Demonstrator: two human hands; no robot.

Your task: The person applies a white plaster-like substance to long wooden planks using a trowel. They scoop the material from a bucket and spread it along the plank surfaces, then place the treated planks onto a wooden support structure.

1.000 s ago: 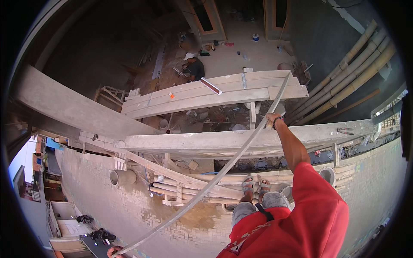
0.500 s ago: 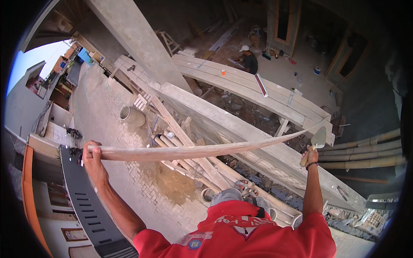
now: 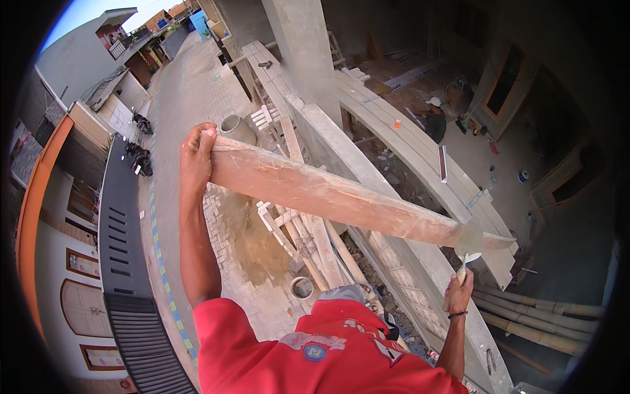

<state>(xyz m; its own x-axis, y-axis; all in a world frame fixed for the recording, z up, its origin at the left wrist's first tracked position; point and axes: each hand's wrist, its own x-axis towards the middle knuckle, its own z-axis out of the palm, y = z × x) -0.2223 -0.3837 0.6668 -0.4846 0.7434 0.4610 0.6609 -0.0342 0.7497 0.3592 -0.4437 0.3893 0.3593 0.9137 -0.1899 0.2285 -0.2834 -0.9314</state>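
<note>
Plainly, one plank (image 3: 321,194), left fingers (image 3: 197,136) around its end; one trowel (image 3: 469,243), right fingers (image 3: 455,293) around its handle (image 3: 462,270).

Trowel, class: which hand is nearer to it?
Right. The right hand holds the trowel; the left hand is well away, gripping the left end of the board.

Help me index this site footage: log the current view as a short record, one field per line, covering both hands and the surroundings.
Left hand: left hand grips the near end of a long wooden board
Right hand: right hand holds a trowel by its handle
Trowel position: blade up, overlapping the board's far part in view; contact unclear
Co-worker: a person in a white cap, beyond the planks
Right side: bamboo poles
Left side: two parked motorbikes along the paved lane
</note>
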